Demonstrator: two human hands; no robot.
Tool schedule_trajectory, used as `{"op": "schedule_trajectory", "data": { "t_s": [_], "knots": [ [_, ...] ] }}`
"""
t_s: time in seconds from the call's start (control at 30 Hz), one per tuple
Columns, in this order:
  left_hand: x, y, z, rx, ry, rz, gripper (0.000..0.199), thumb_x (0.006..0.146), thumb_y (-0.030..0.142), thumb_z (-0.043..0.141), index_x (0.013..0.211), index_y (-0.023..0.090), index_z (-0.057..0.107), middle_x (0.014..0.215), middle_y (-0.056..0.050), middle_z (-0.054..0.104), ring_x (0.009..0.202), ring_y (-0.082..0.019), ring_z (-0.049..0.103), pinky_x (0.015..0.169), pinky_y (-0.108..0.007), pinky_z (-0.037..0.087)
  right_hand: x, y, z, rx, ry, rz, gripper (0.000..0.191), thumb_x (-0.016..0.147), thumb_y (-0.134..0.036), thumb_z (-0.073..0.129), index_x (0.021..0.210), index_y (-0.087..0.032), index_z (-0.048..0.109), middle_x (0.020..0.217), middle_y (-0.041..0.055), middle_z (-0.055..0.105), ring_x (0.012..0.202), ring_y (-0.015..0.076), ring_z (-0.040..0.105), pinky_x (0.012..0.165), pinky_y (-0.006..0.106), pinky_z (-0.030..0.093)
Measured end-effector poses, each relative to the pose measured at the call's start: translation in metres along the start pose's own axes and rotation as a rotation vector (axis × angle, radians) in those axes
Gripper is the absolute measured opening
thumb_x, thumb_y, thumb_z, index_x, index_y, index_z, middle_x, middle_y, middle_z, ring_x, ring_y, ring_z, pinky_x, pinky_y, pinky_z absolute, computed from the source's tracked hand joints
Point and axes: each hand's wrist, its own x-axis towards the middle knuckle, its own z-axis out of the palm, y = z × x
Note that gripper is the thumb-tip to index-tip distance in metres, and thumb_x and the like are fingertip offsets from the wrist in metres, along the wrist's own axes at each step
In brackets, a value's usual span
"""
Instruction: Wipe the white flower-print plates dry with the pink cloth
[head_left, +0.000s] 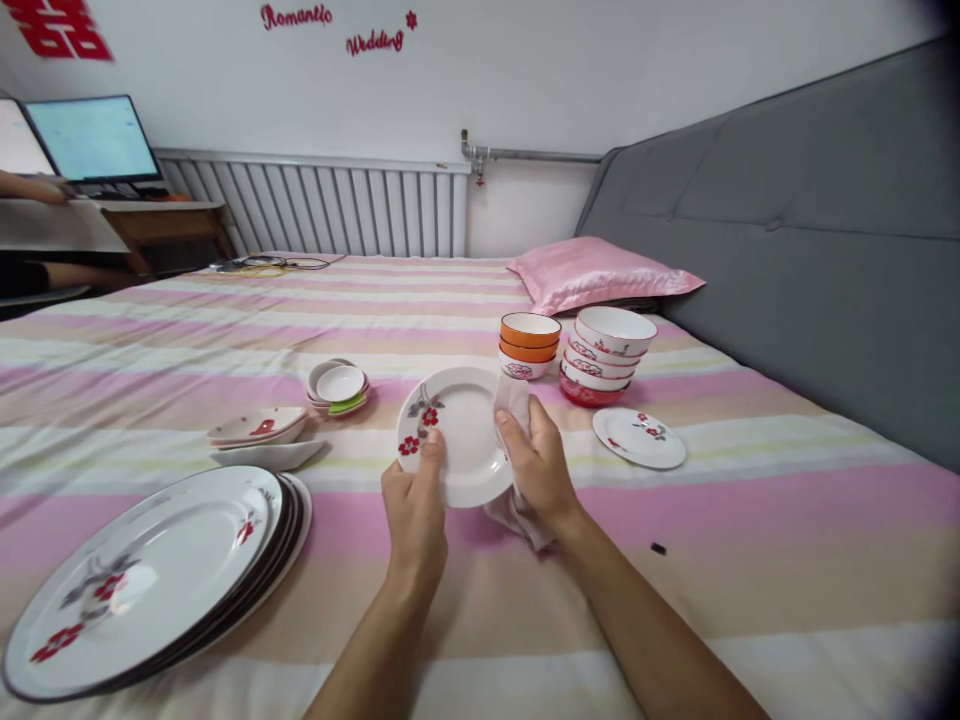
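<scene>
Your left grip [416,505] pinches the plate [466,425] by its rim; opposite it, your right grip [546,468] clasps the cloth [513,396] against the edge. Brace the left, press evenly.

The left hand [415,505] grips a flowered plate [466,435] at its seven o'clock edge while the right hand [543,465] holds a cloth [513,394] over its three o'clock rim, with stacked bowls [606,358] at two o'clock and piled large plates [187,550] at eight.
</scene>
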Motion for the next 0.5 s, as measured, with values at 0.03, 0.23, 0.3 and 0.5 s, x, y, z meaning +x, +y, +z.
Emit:
{"op": "schedule_trajectory", "data": {
  "t_s": [0.03, 0.23, 0.3, 0.5],
  "knots": [
    [-0.001, 0.000, 0.001, 0.001, 0.036, 0.000, 0.036, 0.070, 0.043, 0.066, 0.080, 0.008, 0.069, 0.072, -0.007, 0.069, 0.067, -0.016, 0.063, 0.058, -0.023, 0.048, -0.003, -0.001, 0.004, 0.006, 0.016, 0.020, 0.020, 0.085, -0.037, 0.048, 0.092, -0.019, 0.053, 0.077, -0.0008, 0.058, 0.069, 0.0139, 0.053, 0.062, 0.025, 0.041],
    [-0.008, 0.002, 0.006, 0.034, 0.131, 0.029, 0.038, 0.074, 0.043, 0.062, 0.087, 0.008, 0.069, 0.082, -0.010, 0.070, 0.076, -0.020, 0.065, 0.062, -0.026, 0.051, -0.017, -0.006, 0.020, 0.062, 0.103, 0.153, 0.021, 0.086, -0.037, 0.045, 0.096, -0.020, 0.051, 0.078, -0.0008, 0.059, 0.069, 0.0141, 0.053, 0.062, 0.025, 0.040],
    [-0.011, 0.000, 0.007, 0.029, 0.156, 0.054, 0.039, 0.074, 0.044, 0.061, 0.087, 0.008, 0.068, 0.084, -0.010, 0.070, 0.077, -0.020, 0.065, 0.064, -0.027, 0.051, -0.021, -0.008, 0.025, 0.096, 0.125, 0.190, 0.020, 0.086, -0.037, 0.045, 0.096, -0.021, 0.051, 0.081, -0.0002, 0.059, 0.071, 0.0142, 0.054, 0.062, 0.025, 0.040],
    [-0.015, -0.009, 0.009, 0.024, 0.261, 0.060, 0.044, 0.075, 0.051, 0.056, 0.086, 0.009, 0.066, 0.082, -0.011, 0.069, 0.071, -0.021, 0.065, 0.063, -0.031, 0.051, -0.034, -0.015, 0.037, 0.179, 0.131, 0.237, 0.019, 0.085, -0.036, 0.045, 0.095, -0.021, 0.049, 0.090, 0.0016, 0.060, 0.078, 0.0140, 0.054, 0.069, 0.025, 0.041]
  ]
}}
